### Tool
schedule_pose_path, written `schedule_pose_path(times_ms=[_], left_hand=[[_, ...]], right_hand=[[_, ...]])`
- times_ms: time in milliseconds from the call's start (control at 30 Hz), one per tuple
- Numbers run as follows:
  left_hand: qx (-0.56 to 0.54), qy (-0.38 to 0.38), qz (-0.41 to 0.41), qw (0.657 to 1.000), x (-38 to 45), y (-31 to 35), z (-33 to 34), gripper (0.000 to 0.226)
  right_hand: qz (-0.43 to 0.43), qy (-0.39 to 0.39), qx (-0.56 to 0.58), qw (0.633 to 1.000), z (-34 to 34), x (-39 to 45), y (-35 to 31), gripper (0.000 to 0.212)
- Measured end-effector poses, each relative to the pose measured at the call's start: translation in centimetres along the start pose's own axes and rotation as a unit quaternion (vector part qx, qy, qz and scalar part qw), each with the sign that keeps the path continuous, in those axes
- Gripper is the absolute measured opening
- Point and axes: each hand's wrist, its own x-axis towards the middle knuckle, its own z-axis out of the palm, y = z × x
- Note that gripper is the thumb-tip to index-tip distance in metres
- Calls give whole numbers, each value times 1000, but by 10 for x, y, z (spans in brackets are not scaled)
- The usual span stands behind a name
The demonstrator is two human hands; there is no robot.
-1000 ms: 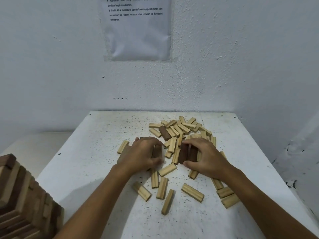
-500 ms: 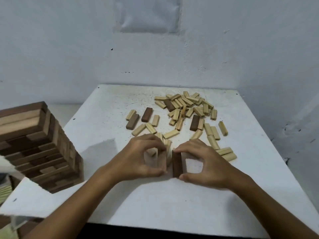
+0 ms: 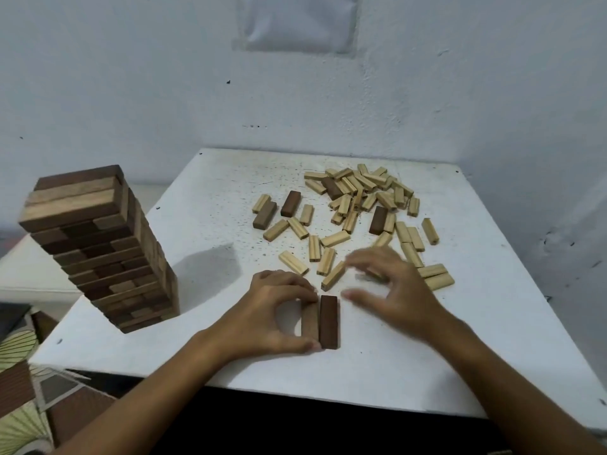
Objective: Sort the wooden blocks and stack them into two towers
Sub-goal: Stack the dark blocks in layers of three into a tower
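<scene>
Two dark wooden blocks lie side by side near the table's front: a brown block (image 3: 310, 321) and a darker block (image 3: 328, 322). My left hand (image 3: 274, 315) pinches the brown block between thumb and fingers. My right hand (image 3: 391, 289) hovers just right of the pair, fingers spread and loosely curved, holding nothing; it is blurred. A scattered pile of light wooden blocks (image 3: 361, 198) with a few dark ones (image 3: 290, 203) covers the middle and back right of the table. A tall tower of mixed brown blocks (image 3: 98, 247) stands at the table's left edge.
The white speckled table (image 3: 210, 205) stands in a corner of white walls. Its front edge (image 3: 295, 394) runs close under my forearms. A paper sheet (image 3: 299, 23) hangs on the back wall. Patterned and brown things (image 3: 19, 389) lie below at left.
Both hands carried two dark blocks from the pile to the table's front and laid them side by side. My right hand has let go and lifted away. The camera tilted down and left.
</scene>
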Motion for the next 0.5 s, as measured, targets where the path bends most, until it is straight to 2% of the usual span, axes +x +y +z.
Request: schedule_pose_path(times_ms=[67, 133, 333, 500], left_hand=[[-7, -11, -12, 1000, -1, 1, 2, 69], [-10, -18, -20, 1000, -2, 2, 5, 76], [-13, -7, -20, 1000, -3, 2, 12, 78], [-13, 11, -21, 1000, -5, 4, 12, 74]], right_hand=[[25, 80, -31, 996, -15, 21, 12, 43], [72, 106, -71, 989, -31, 45, 25, 47], [172, 32, -100, 979, -53, 90, 71, 84], [150, 34, -92, 984, -53, 97, 75, 68]])
